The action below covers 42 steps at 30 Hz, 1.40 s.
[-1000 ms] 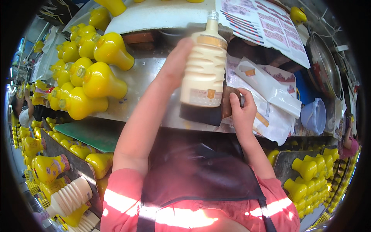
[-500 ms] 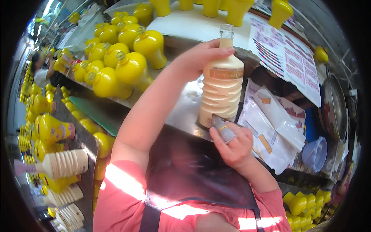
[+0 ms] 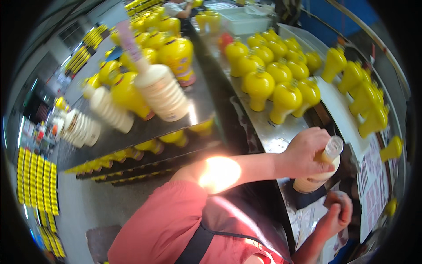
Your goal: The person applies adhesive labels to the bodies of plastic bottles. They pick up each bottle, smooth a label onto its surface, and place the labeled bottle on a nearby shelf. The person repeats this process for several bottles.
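Observation:
My left hand [image 3: 305,152] wraps the shoulder and neck of a cream ribbed bottle [image 3: 313,181] with a clear glass mouth. The bottle leans a little on the metal worktop's near edge. Close below its base, on the right, is my right hand [image 3: 337,214], fingers curled in. Something greyish shows at its fingertips, too blurred to name. Pale printed sheets [image 3: 305,224] lie under and beside my right hand.
Glossy yellow vases [image 3: 281,72] crowd the metal worktop beyond my left hand. More stand on a white board [image 3: 347,105]. Another cream ribbed bottle [image 3: 161,92] stands on the dark table [image 3: 151,132] at left. A person [image 3: 178,9] is at the far end.
My view has swung left, bringing the dark table into full sight. My left hand keeps hold of the bottle, now more tilted. My right hand has come away from the bottle's lower side.

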Available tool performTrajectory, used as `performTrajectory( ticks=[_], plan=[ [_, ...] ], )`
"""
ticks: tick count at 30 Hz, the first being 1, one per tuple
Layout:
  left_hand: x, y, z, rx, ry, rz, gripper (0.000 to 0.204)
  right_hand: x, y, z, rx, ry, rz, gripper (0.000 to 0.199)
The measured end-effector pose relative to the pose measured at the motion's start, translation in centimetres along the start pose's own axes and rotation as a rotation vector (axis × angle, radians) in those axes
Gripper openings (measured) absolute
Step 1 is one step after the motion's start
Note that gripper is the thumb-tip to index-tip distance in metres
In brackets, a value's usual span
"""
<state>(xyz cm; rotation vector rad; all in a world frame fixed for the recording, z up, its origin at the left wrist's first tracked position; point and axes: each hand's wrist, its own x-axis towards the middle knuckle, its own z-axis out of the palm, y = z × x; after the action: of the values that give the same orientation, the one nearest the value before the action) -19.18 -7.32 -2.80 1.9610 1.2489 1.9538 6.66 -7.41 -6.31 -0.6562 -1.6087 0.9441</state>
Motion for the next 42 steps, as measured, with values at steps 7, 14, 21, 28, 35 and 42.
performTrajectory(
  ticks=[7,14,21,28,35,42],
  plan=[
    [-1.0,9.2,-12.7,0.454,0.188,0.032,0.036,9.6,-1.4,4.4,0.342,-0.079,0.302,0.038],
    [-7.3,21.5,-23.5,0.354,0.566,-0.368,0.024,13.1,-2.8,11.7,0.710,-0.426,0.412,0.043],
    [-13.3,28.2,-33.6,1.215,1.015,-0.341,0.028,14.6,0.0,16.2,0.731,-0.562,0.565,0.049],
    [-15.6,26.9,-44.6,1.839,1.016,-0.475,0.040,15.3,2.9,18.5,0.640,-0.593,0.669,0.047],
    [-16.6,22.5,-51.6,1.783,0.988,-0.360,0.040,14.5,3.0,20.9,0.508,-0.547,0.761,0.045],
    [-16.1,20.5,-53.2,1.566,0.997,-0.493,0.045,13.9,2.5,23.7,0.493,-0.614,0.778,0.043]
  ],
)
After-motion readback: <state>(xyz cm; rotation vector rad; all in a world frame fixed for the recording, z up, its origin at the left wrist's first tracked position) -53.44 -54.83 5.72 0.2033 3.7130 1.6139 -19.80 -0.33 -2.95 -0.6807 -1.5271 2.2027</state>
